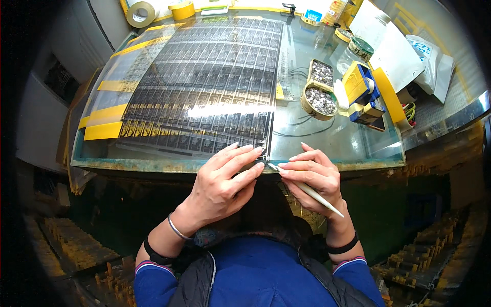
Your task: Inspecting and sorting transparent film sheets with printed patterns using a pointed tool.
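A large dark film sheet point(204, 77), printed with rows of small rectangular patterns, lies on the glass tabletop point(302, 146). My left hand point(222, 179) rests at the sheet's near right corner, fingers stretched out and apart, their tips touching it. Whether the thumb is under the corner is hidden. In my right hand point(314, 179) is a slim pen-shaped tool with a pale handle point(319, 198), pinched between thumb and fingers. Its narrow tip points left and comes close to my left thumb at the glass's front edge; the kind of tip is too small to tell.
Right of the sheet stand an open tin of grey-white bits point(320, 101), a blue-and-yellow tape dispenser point(365, 100) and a glass jar with green lid point(360, 48). Tape rolls point(140, 14) sit at the back left. Yellow strips point(105, 130) lie along the left side.
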`<state>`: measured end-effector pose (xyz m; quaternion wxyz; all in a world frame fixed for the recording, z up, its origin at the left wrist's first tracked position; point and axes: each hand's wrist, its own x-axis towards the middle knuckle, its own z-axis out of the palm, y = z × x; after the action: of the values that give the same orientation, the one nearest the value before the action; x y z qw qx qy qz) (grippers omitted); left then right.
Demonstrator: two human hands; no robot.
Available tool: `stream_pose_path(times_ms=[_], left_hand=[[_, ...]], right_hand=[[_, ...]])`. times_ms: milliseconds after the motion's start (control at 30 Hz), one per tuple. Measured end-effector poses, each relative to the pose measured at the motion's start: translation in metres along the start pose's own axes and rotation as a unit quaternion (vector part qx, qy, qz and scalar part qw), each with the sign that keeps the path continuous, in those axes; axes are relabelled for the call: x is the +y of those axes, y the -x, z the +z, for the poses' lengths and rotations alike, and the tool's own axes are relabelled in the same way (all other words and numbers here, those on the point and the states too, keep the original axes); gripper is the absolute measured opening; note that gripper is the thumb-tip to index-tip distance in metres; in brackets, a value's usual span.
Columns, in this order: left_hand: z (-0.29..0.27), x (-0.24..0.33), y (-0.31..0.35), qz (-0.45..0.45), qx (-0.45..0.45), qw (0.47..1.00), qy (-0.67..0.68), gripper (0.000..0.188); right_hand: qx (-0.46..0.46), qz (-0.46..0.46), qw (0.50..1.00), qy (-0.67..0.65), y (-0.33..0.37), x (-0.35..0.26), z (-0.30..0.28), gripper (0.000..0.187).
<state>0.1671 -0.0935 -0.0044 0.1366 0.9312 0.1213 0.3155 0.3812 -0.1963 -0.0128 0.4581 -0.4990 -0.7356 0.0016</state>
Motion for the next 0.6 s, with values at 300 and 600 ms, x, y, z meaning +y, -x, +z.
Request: stream_pose_path(times_ms=[300,600], left_hand=[[-0.0012,-0.0025,-0.0075,-0.016,-0.006,0.999,0.049,0.031],[0.0038,-0.0043,-0.0106,-0.013,0.04,0.998,0.056,0.016]], right_hand=[[0.008,-0.013,1.0,0.006,0.0009,0.0035,0.0028,0.022],[0.036,0.079,0.995,-0.049,-0.0062,0.0059,0.0034,0.008]])
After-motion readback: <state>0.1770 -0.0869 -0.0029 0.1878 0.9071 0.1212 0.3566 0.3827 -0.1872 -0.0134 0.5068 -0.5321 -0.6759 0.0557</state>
